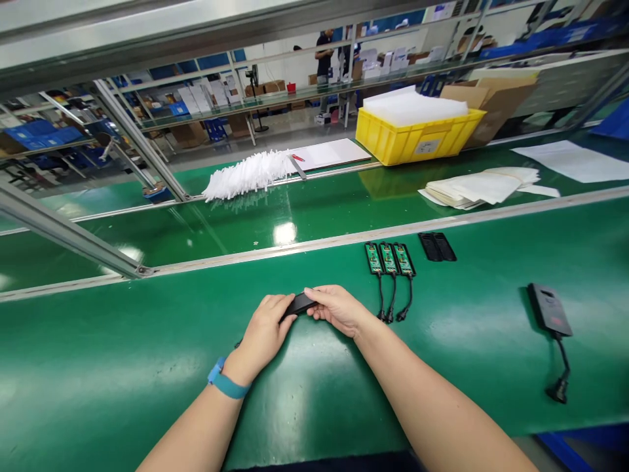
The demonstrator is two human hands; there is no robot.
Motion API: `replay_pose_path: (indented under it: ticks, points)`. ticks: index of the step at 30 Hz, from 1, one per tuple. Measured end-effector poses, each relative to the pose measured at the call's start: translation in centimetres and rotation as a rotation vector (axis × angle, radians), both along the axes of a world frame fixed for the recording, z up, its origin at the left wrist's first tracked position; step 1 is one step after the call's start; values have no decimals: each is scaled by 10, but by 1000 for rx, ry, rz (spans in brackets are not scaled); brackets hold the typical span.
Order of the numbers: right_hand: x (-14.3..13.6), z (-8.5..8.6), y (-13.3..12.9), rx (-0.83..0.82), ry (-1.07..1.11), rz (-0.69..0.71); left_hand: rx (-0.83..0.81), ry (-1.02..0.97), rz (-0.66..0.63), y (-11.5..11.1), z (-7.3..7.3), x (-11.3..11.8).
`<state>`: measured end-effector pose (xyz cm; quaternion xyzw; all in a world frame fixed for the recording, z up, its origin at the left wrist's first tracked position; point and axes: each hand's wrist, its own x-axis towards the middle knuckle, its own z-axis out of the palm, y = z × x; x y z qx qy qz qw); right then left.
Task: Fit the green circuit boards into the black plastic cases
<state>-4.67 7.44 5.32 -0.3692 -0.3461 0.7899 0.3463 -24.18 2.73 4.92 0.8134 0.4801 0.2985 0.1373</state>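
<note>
A black plastic device case (pixel 301 305) is held between my two hands, just above the green bench. My left hand (pixel 268 328), with a blue band at the wrist, is closed round its left end. At the right end, my right hand (pixel 337 308) grips it with thumb and fingers. A small dark piece shows beside my left wrist; I cannot tell whether it is the case's cable. Right of my hands lie several open cases with green circuit boards (pixel 388 259) and short black cables. Beyond them are black cover shells (pixel 437 247).
A closed black device with a cable and plug (pixel 550 311) lies at the right. On the far bench strip are white foam strips (pixel 250 174), a cutter knife (pixel 297 167), a yellow bin (pixel 417 137) and stacked sheets (pixel 481 187). A metal post (pixel 73 229) rises at left.
</note>
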Motion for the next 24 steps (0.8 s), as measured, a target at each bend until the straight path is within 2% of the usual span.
replay_pose_path:
  ticks: [4, 9, 12, 16, 24]
  points:
    - [3, 2, 0, 41, -82, 41, -52, -39, 24, -5, 9, 5]
    - [8, 13, -1, 147, -189, 166, -308, -214, 68, -4, 22, -3]
    - [8, 16, 0, 262, -319, 220, -397, -238, 74, -3, 25, -9]
    - [9, 13, 4, 404, -475, 250, -391, -136, 134, -6, 27, -8]
    - [10, 7, 5, 470, -545, 209, -337, -63, 169, -11, 27, 0]
